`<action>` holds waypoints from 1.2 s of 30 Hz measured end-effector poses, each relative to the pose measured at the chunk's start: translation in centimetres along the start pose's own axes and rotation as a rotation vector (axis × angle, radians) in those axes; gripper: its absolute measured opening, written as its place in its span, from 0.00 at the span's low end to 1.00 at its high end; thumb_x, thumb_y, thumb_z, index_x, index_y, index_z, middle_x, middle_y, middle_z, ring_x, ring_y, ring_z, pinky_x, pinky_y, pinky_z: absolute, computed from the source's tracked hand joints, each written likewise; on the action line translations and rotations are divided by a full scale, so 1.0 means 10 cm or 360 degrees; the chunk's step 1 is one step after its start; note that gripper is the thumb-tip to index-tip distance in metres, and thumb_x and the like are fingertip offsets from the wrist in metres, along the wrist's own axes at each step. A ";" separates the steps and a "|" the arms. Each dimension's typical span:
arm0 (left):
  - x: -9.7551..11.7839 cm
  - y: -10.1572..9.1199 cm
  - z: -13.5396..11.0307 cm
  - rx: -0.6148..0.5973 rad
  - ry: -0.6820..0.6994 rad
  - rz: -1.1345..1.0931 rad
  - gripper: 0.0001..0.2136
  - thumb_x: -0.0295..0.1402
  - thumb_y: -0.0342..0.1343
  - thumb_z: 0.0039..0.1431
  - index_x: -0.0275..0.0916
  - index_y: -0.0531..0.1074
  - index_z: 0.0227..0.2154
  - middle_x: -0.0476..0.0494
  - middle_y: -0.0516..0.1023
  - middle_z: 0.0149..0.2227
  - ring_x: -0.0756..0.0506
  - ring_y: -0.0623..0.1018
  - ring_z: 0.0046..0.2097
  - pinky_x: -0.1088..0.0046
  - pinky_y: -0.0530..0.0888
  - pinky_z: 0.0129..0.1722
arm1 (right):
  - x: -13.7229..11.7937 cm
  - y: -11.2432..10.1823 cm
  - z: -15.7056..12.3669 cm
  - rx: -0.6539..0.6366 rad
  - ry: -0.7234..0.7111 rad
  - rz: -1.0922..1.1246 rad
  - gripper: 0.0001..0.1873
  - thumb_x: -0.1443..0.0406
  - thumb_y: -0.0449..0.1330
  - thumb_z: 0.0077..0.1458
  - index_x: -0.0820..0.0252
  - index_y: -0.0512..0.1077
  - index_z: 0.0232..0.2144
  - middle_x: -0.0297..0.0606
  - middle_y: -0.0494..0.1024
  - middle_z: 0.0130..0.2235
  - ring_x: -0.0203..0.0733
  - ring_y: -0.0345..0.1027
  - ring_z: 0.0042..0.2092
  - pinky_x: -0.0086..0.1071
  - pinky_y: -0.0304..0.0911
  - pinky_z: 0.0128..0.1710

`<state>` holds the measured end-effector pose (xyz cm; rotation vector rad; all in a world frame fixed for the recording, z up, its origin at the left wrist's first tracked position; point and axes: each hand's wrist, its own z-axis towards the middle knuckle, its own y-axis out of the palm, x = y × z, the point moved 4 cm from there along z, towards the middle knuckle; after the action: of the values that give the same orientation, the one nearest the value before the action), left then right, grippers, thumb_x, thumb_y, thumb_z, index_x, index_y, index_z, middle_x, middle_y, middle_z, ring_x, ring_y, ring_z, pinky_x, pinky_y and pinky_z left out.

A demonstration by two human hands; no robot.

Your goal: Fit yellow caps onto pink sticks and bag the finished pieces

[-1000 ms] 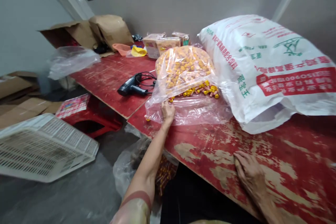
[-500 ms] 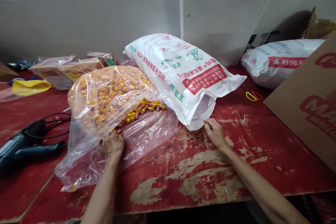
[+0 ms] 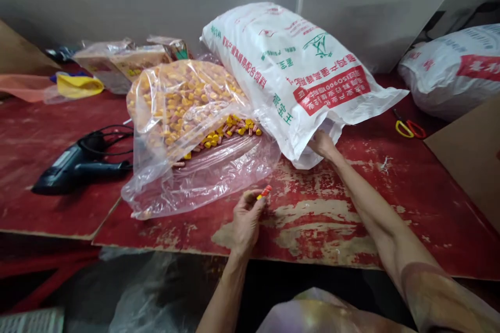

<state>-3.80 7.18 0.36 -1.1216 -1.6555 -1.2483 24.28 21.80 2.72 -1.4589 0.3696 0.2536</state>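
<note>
My left hand (image 3: 247, 221) pinches a small red tube with a yellow cap (image 3: 264, 192) in its fingertips, just in front of a clear plastic bag (image 3: 175, 106). That bag bulges with many similar capped tubes, and a loose heap of them (image 3: 230, 132) lies at its mouth. My right hand (image 3: 323, 144) touches the lower edge of a white woven sack (image 3: 297, 73) with red and green print, its fingers hidden beneath the sack. Both hands are over a worn red-painted table (image 3: 312, 218).
A black heat gun (image 3: 80, 166) with its cord lies on the table at left. Red-handled scissors (image 3: 406, 127) and a second white sack (image 3: 453, 73) are at right, beside a cardboard sheet (image 3: 471, 166). Wrapped packages (image 3: 121, 65) stand at the back.
The view has shifted. My left hand has come out of the bag's mouth toward the table's front edge, now with a capped tube. My right hand has moved under the sack's edge.
</note>
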 end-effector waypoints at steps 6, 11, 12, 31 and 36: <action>-0.34 0.23 -0.19 -0.0224 -0.0280 -0.0260 0.15 0.34 0.66 0.42 0.37 0.73 0.35 0.50 0.74 0.32 0.53 0.74 0.29 0.78 0.72 0.30 | -0.12 -0.06 -1.19 -0.0356 0.0221 0.1324 0.15 0.60 0.55 0.52 0.61 0.65 0.42 0.35 0.74 0.29 0.38 0.69 0.28 0.32 0.66 0.30; -0.46 0.33 -0.31 -0.0280 -0.0282 -0.0165 0.16 0.35 0.65 0.45 0.37 0.72 0.38 0.48 0.75 0.34 0.52 0.74 0.30 0.77 0.72 0.31 | -0.41 0.14 -1.79 -0.0514 0.0125 0.1510 0.12 0.62 0.59 0.49 0.60 0.67 0.37 0.34 0.73 0.33 0.36 0.68 0.32 0.30 0.65 0.33; -0.47 0.34 -0.33 -0.0239 -0.0273 -0.0193 0.17 0.35 0.66 0.44 0.37 0.71 0.38 0.49 0.74 0.34 0.52 0.75 0.30 0.77 0.72 0.30 | -0.45 0.17 -1.83 -0.0526 0.0094 0.1474 0.11 0.62 0.58 0.50 0.60 0.67 0.37 0.34 0.73 0.34 0.35 0.68 0.32 0.30 0.64 0.33; -0.73 0.66 -0.67 -0.0566 -0.0081 0.0444 0.12 0.29 0.51 0.55 0.38 0.78 0.38 0.43 0.76 0.32 0.47 0.74 0.29 0.69 0.73 0.34 | -0.44 0.10 -2.15 -0.0616 -0.0527 -0.0178 0.11 0.63 0.50 0.61 0.62 0.70 0.33 0.42 0.75 0.30 0.41 0.68 0.31 0.30 0.56 0.31; -0.57 0.50 -0.54 -0.0270 0.0343 0.0659 0.13 0.26 0.54 0.52 0.41 0.78 0.39 0.42 0.74 0.37 0.46 0.75 0.36 0.68 0.73 0.40 | -0.42 0.03 -1.97 -0.0868 -0.0616 -0.0736 0.11 0.67 0.50 0.59 0.62 0.69 0.26 0.42 0.73 0.26 0.40 0.65 0.27 0.32 0.45 0.25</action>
<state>3.10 1.46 -2.23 -1.3023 -1.1038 -1.2013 18.53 2.46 2.69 -1.9312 -0.3822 0.2650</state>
